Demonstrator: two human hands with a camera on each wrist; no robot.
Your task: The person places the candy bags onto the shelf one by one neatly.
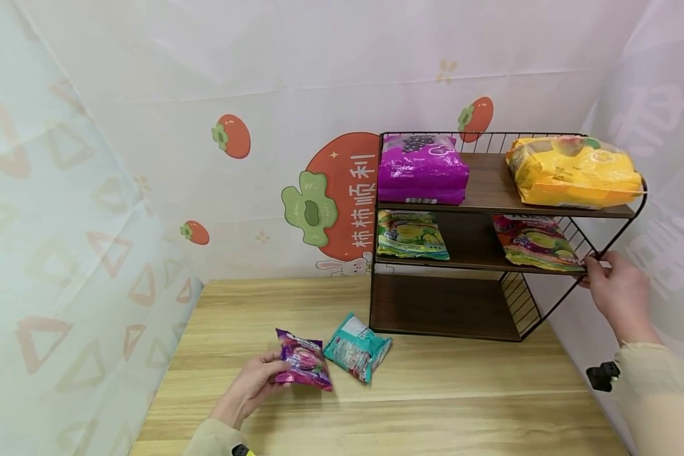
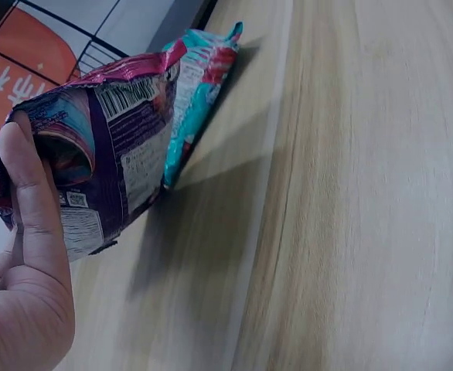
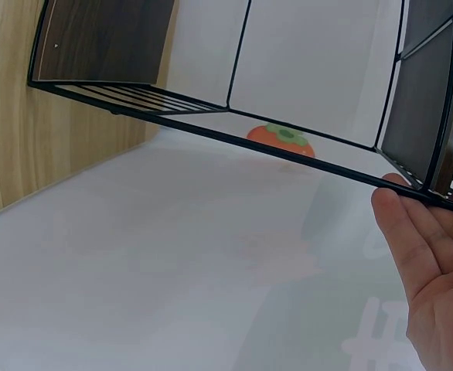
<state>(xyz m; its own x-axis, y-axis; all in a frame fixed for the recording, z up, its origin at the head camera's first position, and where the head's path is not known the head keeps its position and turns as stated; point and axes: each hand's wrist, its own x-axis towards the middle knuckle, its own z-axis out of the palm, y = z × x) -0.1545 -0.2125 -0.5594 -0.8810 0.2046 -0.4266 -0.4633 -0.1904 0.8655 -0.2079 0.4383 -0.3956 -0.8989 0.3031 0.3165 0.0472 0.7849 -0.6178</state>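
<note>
My left hand [image 1: 256, 381] pinches a purple snack packet [image 1: 303, 361] by its left side, close over the wooden table. In the left wrist view, the back of this purple packet [image 2: 137, 139] shows a barcode. A teal snack packet [image 1: 354, 347] lies on the table just right of it. At the right side of the black wire rack [image 1: 447, 265], my right hand [image 1: 621, 291] grips the frame at the middle shelf's front corner. Its fingers [image 3: 416, 239] lie along the black bar in the right wrist view. A red-and-yellow packet [image 1: 538, 242] rests on that shelf beside the hand.
On the rack's top shelf stand a purple bag [image 1: 422, 171] and a large yellow bag [image 1: 576, 171]. A green-and-yellow packet [image 1: 411, 235] sits at the middle shelf's left end. The bottom shelf [image 1: 444, 305] is dark wood. Printed cloth walls [image 1: 148, 126] surround the wooden table [image 1: 433, 405].
</note>
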